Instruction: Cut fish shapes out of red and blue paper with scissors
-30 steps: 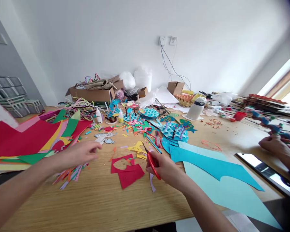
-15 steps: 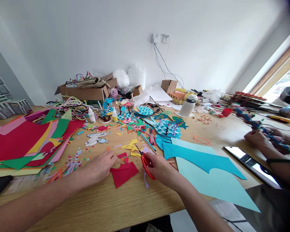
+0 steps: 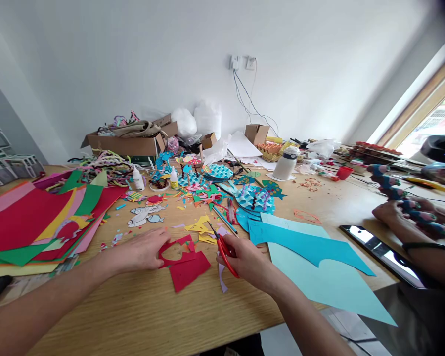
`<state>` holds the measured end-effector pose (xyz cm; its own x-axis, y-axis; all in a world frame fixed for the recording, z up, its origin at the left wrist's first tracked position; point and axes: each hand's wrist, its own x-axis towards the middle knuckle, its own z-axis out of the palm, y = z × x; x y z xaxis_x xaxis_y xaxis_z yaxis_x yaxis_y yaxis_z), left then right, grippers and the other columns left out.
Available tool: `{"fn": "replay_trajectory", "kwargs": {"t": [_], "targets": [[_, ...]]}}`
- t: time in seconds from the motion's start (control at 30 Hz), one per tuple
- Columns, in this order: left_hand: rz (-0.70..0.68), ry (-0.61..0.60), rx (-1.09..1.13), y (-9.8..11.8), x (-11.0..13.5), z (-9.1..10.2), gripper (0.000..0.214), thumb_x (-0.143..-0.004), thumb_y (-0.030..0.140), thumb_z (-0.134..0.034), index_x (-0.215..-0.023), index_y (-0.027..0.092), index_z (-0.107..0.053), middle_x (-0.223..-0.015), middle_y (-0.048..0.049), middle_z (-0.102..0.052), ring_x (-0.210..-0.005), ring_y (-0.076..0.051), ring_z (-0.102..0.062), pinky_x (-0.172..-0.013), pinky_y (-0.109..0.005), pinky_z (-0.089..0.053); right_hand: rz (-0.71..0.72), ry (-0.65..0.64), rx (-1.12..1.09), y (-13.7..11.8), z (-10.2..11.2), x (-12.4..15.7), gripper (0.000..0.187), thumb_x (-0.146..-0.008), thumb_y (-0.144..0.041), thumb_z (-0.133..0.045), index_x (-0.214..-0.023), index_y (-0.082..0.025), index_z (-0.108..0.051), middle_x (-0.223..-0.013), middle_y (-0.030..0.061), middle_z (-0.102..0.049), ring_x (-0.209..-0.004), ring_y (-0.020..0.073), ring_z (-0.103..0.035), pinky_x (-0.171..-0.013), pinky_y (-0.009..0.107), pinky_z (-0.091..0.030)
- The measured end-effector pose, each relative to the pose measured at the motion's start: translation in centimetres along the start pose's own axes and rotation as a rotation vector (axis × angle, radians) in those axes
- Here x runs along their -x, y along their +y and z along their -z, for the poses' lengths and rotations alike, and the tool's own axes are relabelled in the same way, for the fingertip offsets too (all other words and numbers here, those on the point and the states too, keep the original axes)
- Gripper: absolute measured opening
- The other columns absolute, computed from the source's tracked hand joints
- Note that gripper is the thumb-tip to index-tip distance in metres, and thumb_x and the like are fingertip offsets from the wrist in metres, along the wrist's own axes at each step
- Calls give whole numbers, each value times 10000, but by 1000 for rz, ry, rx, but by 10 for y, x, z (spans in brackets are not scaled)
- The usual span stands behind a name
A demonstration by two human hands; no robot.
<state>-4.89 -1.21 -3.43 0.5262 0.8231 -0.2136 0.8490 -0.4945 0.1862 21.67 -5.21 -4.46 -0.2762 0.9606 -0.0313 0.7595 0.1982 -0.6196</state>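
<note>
My left hand (image 3: 144,250) has its fingers closed at the left edge of a red paper scrap (image 3: 190,257) with a rounded hole cut through it. That scrap partly overlaps a solid piece of red paper (image 3: 191,273) on the wooden table. In my right hand (image 3: 246,258) is a pair of red-handled scissors (image 3: 226,256), the blades pointing up and left above the tabletop. A thin lilac paper strip (image 3: 221,278) lies beside the scissors. Yellow paper scraps (image 3: 201,226) are just beyond the blades.
Coloured paper sheets (image 3: 25,217) are stacked at left. Blue sheets (image 3: 304,242) and a phone (image 3: 381,254) lie at right, near another person's hands (image 3: 391,217) holding a twisted, colourful piece. Glue bottles (image 3: 138,179), paper fish (image 3: 145,216) and a white flask (image 3: 286,164) stand or lie farther back.
My left hand has shifted a little left and the holed red scrap now shows spread out by its fingers. The right hand and scissors stay almost in place.
</note>
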Motion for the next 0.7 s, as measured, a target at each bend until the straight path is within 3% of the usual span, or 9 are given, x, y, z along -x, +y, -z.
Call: {"fn": "replay_trajectory", "kwargs": {"t": [0.2,0.47,0.6,0.7], "targets": [[-26,5,24,6,-4,3,100,-701,218,-473,-775,217,-541,-833,-44,-593,-766,-218,-568,-629,-297,-404,16,-14,5,-1,-1,1,68,-756,-227,-529,-712,-189,-494,-625,-17,-511,-552,105,-405,-487,227,-228],[-70,72,78,3,-10,-3,193,-755,135,-344,-668,221,-494,-721,-5,-589,-669,-169,-529,-581,-260,-345,22,7,-7,2,-3,5,49,-766,-230,-512,-743,-187,-514,-653,-9,-529,-557,108,-397,-492,229,-245],[-16,144,100,-7,-11,11,173,-752,185,-371,-646,215,-505,-674,-5,-585,-648,-176,-530,-577,-263,-348,14,42,-78,0,2,8,92,-755,-238,-528,-693,-184,-487,-602,-27,-480,-539,102,-365,-482,226,-248],[5,194,122,-16,-13,30,175,-777,261,-383,-677,212,-519,-677,-8,-598,-644,-178,-533,-579,-266,-357,1,100,-295,-1,8,9,96,-733,-247,-545,-696,-182,-484,-604,-27,-499,-536,99,-396,-482,219,-286]]}}
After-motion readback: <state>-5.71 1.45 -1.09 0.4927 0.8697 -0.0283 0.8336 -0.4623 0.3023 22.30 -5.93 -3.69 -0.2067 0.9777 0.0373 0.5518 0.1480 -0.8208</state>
